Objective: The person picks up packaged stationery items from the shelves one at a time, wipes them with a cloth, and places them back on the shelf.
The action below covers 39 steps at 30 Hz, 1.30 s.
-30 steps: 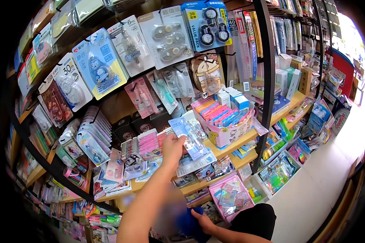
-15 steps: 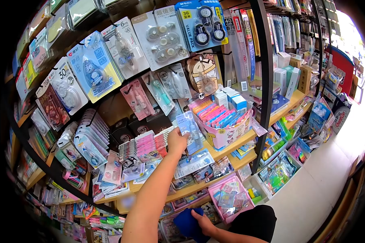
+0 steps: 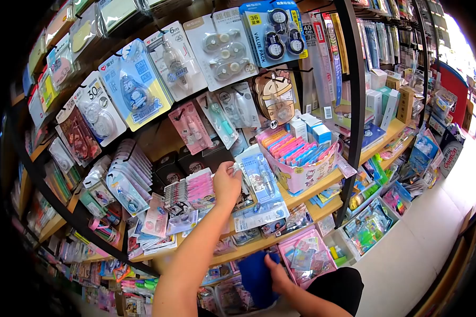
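My left hand [image 3: 227, 185] reaches over the wooden shelf. Its fingers are pinched together at the right end of a row of pink carded packs [image 3: 200, 188]; what they grip is too small to make out. Just right of the fingers, a light-blue blister pack [image 3: 263, 177] with a pen-shaped item lies over another blue-and-white blister pack [image 3: 262, 214]. Low in the view, my right hand [image 3: 280, 276] is closed on a dark blue cloth [image 3: 255, 280], which hangs in front of the lower bins.
Carded correction tapes [image 3: 135, 90] hang on hooks above the shelf. A pink box [image 3: 307, 177] of colourful packets stands to the right, beside a black upright post [image 3: 356, 105]. Below is a pink bin [image 3: 304, 253] of small packets. Tiled floor [image 3: 407, 238] runs along the right.
My left hand has moved left off the light-blue blister pack, which now lies lower over the other pack. The blue cloth hangs more spread out in my right hand. The view has shifted slightly.
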{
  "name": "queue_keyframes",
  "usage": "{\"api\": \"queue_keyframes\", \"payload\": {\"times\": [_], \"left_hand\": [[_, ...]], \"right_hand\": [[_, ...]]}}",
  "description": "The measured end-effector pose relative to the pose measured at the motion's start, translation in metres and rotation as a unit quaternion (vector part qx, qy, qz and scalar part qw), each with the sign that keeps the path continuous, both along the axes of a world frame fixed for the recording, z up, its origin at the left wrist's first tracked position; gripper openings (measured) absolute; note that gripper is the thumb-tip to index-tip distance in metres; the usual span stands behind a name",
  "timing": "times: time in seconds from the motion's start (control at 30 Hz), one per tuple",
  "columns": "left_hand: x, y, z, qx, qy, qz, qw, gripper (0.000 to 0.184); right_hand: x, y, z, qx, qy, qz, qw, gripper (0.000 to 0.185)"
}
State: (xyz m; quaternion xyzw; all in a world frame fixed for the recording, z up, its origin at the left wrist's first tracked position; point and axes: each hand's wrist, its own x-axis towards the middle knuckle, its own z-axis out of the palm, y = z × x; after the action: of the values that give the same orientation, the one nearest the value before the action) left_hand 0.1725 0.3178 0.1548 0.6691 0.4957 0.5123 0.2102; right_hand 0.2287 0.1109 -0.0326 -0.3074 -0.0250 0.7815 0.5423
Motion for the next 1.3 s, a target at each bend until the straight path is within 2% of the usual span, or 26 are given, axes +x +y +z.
{"api": "queue_keyframes", "payload": {"times": [0.17,0.2,0.23,0.33,0.4,0.5,0.53,0.67,0.87,0.97,1.07,1.17,1.3], "left_hand": [[-0.020,-0.010,0.004,0.044,0.020,0.034,0.998,0.021],[-0.021,-0.012,0.011,0.119,0.000,0.044,0.992,0.018],[-0.029,-0.006,0.016,0.160,0.047,0.089,0.982,0.022],[-0.044,0.011,0.036,0.173,0.027,0.156,0.972,0.039],[-0.054,0.024,0.051,0.157,0.019,0.174,0.972,0.057],[-0.062,0.047,0.066,0.183,0.071,0.198,0.960,0.068],[-0.062,0.054,0.071,0.161,0.042,0.177,0.970,0.080],[-0.045,0.067,0.085,0.136,0.042,0.237,0.961,0.092],[-0.027,0.068,0.105,0.005,0.042,0.358,0.933,0.080],[-0.032,0.067,0.103,0.045,0.050,0.359,0.931,0.075],[-0.042,0.058,0.106,0.097,0.040,0.333,0.937,0.071],[-0.042,0.036,0.108,0.107,0.041,0.292,0.950,0.059],[-0.043,0.011,0.108,0.142,-0.080,0.160,0.973,0.054]], "right_hand": [[0.032,0.038,0.037,0.087,-0.037,-0.082,0.992,0.038],[0.037,0.040,0.048,0.098,-0.038,-0.083,0.991,0.039],[0.041,0.047,0.050,0.108,-0.062,-0.089,0.988,0.039],[0.048,0.070,0.050,0.132,-0.136,-0.126,0.974,0.037],[0.057,0.072,0.047,0.134,-0.126,-0.099,0.978,0.037],[0.064,0.072,0.041,0.120,-0.084,-0.064,0.987,0.036],[0.065,0.072,0.038,0.105,-0.082,-0.047,0.990,0.036],[0.059,0.075,0.036,0.117,-0.098,-0.031,0.988,0.041],[0.051,0.072,0.031,0.136,-0.116,0.006,0.984,0.038],[0.051,0.070,0.032,0.137,-0.120,0.014,0.983,0.035],[0.050,0.067,0.032,0.130,-0.125,0.006,0.984,0.035],[0.052,0.063,0.035,0.129,-0.130,0.004,0.983,0.038],[0.050,0.060,0.027,0.130,-0.126,0.009,0.983,0.039]]}}
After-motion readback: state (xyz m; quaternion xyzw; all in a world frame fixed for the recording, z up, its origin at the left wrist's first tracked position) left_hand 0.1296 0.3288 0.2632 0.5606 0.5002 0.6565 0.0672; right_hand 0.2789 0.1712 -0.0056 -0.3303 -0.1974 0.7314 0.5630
